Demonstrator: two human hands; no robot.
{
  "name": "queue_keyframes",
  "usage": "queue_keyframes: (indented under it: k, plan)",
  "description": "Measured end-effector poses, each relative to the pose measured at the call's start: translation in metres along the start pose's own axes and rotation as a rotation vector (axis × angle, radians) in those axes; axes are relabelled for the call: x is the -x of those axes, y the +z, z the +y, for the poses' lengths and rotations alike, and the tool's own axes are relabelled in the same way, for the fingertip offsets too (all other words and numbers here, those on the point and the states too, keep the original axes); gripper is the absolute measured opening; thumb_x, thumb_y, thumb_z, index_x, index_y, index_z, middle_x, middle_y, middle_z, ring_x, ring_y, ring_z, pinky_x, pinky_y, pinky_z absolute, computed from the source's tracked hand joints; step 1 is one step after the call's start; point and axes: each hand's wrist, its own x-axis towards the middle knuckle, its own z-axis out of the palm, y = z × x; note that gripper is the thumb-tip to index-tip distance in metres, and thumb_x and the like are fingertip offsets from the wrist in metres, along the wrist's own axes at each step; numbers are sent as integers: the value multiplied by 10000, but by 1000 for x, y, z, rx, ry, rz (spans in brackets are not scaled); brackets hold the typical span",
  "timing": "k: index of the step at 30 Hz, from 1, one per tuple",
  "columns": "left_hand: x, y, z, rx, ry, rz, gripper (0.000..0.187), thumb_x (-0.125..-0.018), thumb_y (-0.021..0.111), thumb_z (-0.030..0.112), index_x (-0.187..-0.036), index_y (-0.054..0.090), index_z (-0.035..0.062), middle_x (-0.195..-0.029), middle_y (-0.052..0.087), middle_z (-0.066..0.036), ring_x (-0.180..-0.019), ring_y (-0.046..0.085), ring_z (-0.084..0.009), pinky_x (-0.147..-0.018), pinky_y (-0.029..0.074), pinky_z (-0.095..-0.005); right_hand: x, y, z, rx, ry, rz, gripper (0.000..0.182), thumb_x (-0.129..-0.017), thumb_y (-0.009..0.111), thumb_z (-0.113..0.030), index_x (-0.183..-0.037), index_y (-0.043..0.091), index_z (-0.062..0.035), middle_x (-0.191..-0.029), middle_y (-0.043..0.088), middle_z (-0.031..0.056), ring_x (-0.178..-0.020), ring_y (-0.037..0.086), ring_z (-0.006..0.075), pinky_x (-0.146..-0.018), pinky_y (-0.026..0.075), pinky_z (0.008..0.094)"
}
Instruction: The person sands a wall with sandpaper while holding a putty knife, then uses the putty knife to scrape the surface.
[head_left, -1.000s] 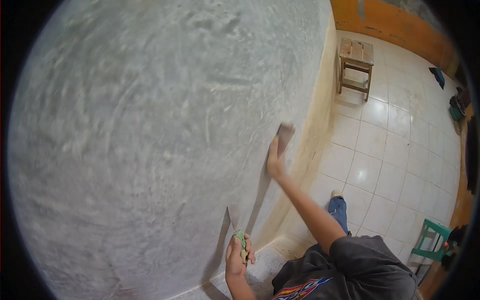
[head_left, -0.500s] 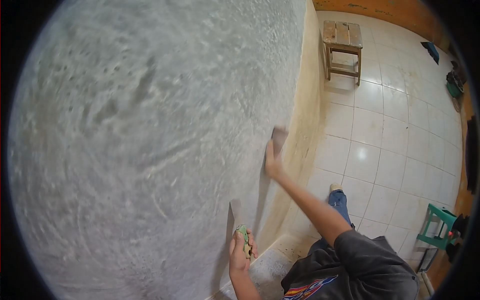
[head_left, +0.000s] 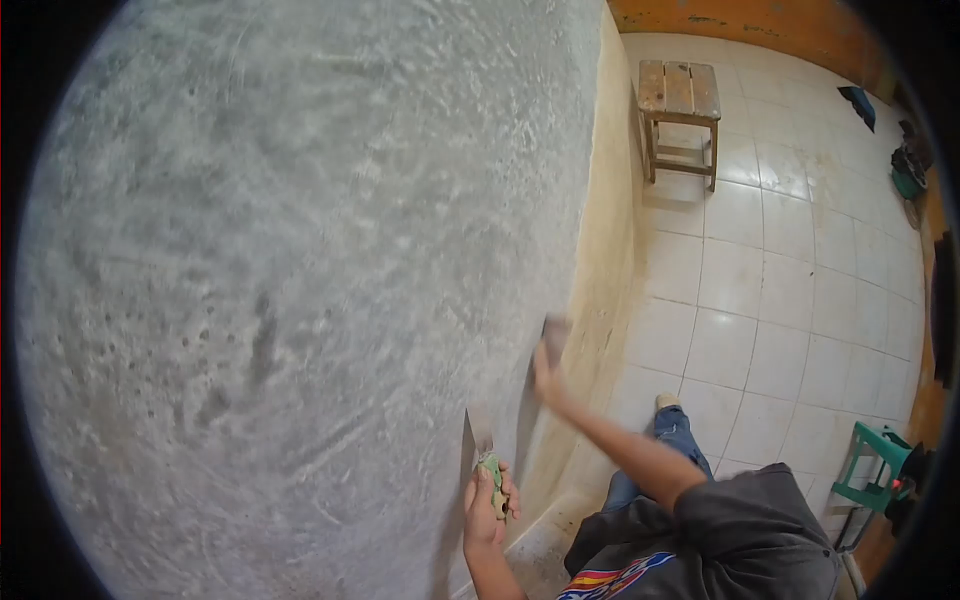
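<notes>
My left hand [head_left: 490, 508] is closed around the green and cream handle of a putty knife [head_left: 479, 430]. Its metal blade points up, close to the grey plastered wall [head_left: 350, 250]; whether it touches cannot be told. Further up and to the right, my right hand [head_left: 545, 378] presses a dark brown, flat piece that looks like sandpaper [head_left: 556, 336] on the wall near its right edge. Motion blurs this hand and partly hides how the fingers grip. The wall surface is rough, with streaks, small pits and a dark smudge.
A beige wall strip [head_left: 598, 230] borders the grey wall. On the white tiled floor [head_left: 725, 330] stand a wooden stool [head_left: 680, 90] and a green plastic stool [head_left: 872, 465] with dark items beside it. A dark blue item [head_left: 857, 108] lies at the far right.
The view has shifted, so the wall marks and the wooden stool appear lower. My right hand with the sandpaper is lower in view, nearer my left hand. The putty knife has barely moved.
</notes>
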Motion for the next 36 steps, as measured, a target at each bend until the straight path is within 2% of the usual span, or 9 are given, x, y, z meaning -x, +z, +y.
queue_keyframes:
  k: [2, 6, 9, 14, 18, 22, 25, 33, 36]
  plan:
    - [-7, 4, 7, -7, -8, -29, 373, -995, 431, 395, -1102, 486, 41, -755, 482, -16, -546, 474, -125, -437, 398, -278, 70, 7, 15, 189, -89, -44, 568, -1019, 340, -290, -1417, 254, 106, -1527, 183, 249, -1438, 122, 334, -1164, 94, 397]
    - [-32, 14, 16, -52, -13, -58, 381, -995, 431, 401, -1106, 483, 40, -752, 479, -15, -542, 468, -120, -435, 397, -274, 53, -14, 7, 148, -88, -213, 581, -1020, 327, -284, -1442, 200, 95, -1556, 73, 230, -1450, 8, 316, -1166, 22, 407]
    - [-41, 17, 24, -54, -11, -106, 372, -998, 436, 385, -1106, 487, 33, -739, 468, -10, -538, 460, -102, -434, 394, -254, -58, -26, -20, -29, 6, -39, 570, -1027, 314, -319, -1395, 281, 114, -1467, 311, 252, -1390, 255, 336, -1143, 173, 378]
    - [-55, 25, 30, -42, -3, -112, 307, -997, 469, 335, -1096, 502, 46, -730, 455, 9, -530, 431, -57, -425, 373, -219, -99, -12, -21, -44, -93, 37, 559, -1027, 325, -334, -1376, 329, 101, -1428, 374, 236, -1350, 319, 322, -1124, 221, 368]
    - [-71, 33, 35, -69, 4, -187, 246, -1001, 469, 273, -1096, 499, 48, -734, 459, 13, -496, 401, -42, -394, 351, -193, 13, 16, -13, 374, -263, 117, 578, -1033, 283, -301, -1446, 174, 88, -1542, 145, 204, -1439, 84, 311, -1165, 44, 387]
    - [-78, 46, 49, -99, -8, -223, 266, -996, 478, 312, -1078, 503, 60, -722, 432, 30, -500, 377, -26, -404, 330, -187, -96, 1, -21, 283, -180, 265, 586, -1033, 279, -333, -1432, 212, 91, -1523, 195, 221, -1423, 143, 321, -1161, 90, 382]
    - [-87, 58, 59, -110, -13, -223, 277, -998, 472, 319, -1076, 499, 54, -720, 427, 31, -496, 378, -26, -396, 327, -187, -197, -40, -82, -42, -109, 43, 594, -1032, 276, -372, -1402, 280, 93, -1477, 286, 243, -1371, 251, 344, -1138, 176, 371]
    - [-119, 130, 82, 0, -12, -241, 260, -994, 476, 300, -1093, 491, 59, -728, 452, 24, -493, 406, -38, -378, 341, -191, -132, -34, -74, 453, -277, 101, 620, -1032, 237, -386, -1422, 238, 95, -1505, 237, 242, -1411, 178, 343, -1149, 153, 377]
    - [-137, 161, 86, 28, 13, -212, 257, -996, 469, 299, -1088, 491, 60, -723, 453, 24, -491, 409, -42, -380, 347, -200, -220, -60, -97, 522, -286, 202, 661, -1027, 255, -448, -1416, 260, 86, -1489, 279, 193, -1380, 247, 293, -1143, 173, 349]
